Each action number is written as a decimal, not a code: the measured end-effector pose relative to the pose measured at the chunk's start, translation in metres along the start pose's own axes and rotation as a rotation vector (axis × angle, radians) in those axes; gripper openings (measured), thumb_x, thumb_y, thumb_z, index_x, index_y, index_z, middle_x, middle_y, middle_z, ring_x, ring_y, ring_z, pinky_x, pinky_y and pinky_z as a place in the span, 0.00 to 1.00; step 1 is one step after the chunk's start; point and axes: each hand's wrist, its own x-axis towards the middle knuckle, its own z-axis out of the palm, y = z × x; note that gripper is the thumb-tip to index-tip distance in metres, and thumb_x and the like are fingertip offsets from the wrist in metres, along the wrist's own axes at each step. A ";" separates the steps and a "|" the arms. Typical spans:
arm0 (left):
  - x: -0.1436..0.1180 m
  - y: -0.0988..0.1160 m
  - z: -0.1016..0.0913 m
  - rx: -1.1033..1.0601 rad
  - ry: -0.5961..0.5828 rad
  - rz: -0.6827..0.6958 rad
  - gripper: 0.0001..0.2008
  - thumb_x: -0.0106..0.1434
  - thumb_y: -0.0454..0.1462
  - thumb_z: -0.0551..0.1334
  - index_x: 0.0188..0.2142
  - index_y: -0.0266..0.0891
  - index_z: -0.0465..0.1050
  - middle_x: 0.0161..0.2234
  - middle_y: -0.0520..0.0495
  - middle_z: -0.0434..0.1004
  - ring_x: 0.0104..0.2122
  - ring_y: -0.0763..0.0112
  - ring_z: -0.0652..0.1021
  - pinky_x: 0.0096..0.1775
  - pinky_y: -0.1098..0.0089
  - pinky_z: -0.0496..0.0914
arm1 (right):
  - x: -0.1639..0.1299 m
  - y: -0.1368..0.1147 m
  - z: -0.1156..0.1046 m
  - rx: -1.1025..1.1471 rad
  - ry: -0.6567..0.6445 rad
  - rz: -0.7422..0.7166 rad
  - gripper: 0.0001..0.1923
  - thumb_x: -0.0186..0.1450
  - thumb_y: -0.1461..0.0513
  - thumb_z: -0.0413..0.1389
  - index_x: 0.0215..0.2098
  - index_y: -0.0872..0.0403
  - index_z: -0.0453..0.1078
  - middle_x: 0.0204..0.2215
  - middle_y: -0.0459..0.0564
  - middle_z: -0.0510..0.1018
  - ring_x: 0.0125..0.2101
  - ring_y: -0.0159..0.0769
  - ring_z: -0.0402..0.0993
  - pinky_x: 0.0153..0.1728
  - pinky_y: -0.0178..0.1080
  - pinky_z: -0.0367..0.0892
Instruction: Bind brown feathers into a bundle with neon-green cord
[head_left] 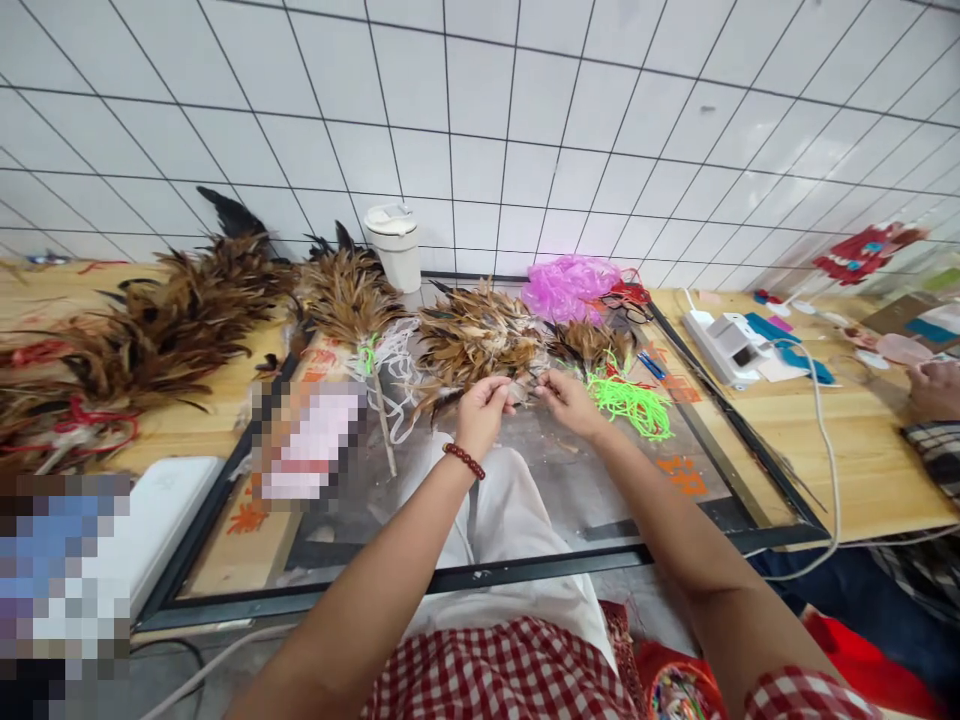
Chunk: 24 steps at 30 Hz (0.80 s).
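My left hand (484, 412), with a beaded bracelet (464, 461) at the wrist, is closed in a pinch on what looks like a small feather. Just to its right my right hand (568, 402) also pinches; the small thing at its fingertips is too small to make out. Directly beyond both hands lies a pile of brown feathers (480, 335). Right of it, a darker feather bunch (589, 343) lies beside bright green strings (634, 405). To the left, a feather bundle on a stick (349, 295) is tied with green string, near white ribbon (397, 360).
A black-framed glass top (525, 572) spans my lap. Behind stand a white cup (394, 245) and a pink plastic bag (570, 287). Long feather dusters (172, 320) lie left. A white power strip (724, 345) with a cable and another person's hand (936, 390) are right.
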 end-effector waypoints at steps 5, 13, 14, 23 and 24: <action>0.000 0.002 0.003 0.037 -0.018 0.004 0.05 0.56 0.34 0.62 0.34 0.35 0.73 0.20 0.55 0.71 0.18 0.79 0.72 0.26 0.75 0.67 | -0.001 0.006 0.000 0.100 0.002 0.012 0.09 0.65 0.57 0.50 0.32 0.53 0.64 0.21 0.43 0.67 0.23 0.31 0.61 0.28 0.35 0.58; 0.001 0.001 0.005 0.054 -0.023 -0.008 0.04 0.58 0.31 0.59 0.33 0.35 0.73 0.20 0.55 0.71 0.17 0.80 0.70 0.25 0.75 0.67 | 0.000 0.006 -0.001 0.122 0.033 0.056 0.14 0.63 0.53 0.51 0.32 0.55 0.71 0.24 0.46 0.73 0.26 0.33 0.66 0.31 0.37 0.62; 0.002 0.001 0.005 0.060 -0.025 -0.005 0.05 0.58 0.31 0.59 0.34 0.35 0.73 0.20 0.55 0.71 0.18 0.80 0.71 0.25 0.75 0.67 | 0.001 0.005 -0.001 0.130 0.034 0.067 0.14 0.63 0.53 0.51 0.33 0.55 0.72 0.25 0.47 0.74 0.27 0.34 0.67 0.32 0.38 0.63; -0.003 -0.002 0.004 0.261 -0.025 0.234 0.08 0.58 0.32 0.60 0.37 0.39 0.76 0.38 0.45 0.78 0.29 0.71 0.76 0.34 0.69 0.71 | 0.000 -0.002 0.001 0.107 0.030 -0.004 0.09 0.61 0.60 0.52 0.34 0.55 0.72 0.27 0.48 0.76 0.28 0.33 0.69 0.33 0.37 0.64; -0.004 -0.002 0.004 0.306 -0.046 0.297 0.08 0.58 0.32 0.60 0.37 0.40 0.76 0.41 0.43 0.77 0.33 0.69 0.77 0.37 0.68 0.71 | 0.000 -0.005 0.002 0.106 0.027 -0.024 0.08 0.61 0.60 0.52 0.34 0.55 0.70 0.26 0.47 0.75 0.27 0.32 0.68 0.32 0.36 0.64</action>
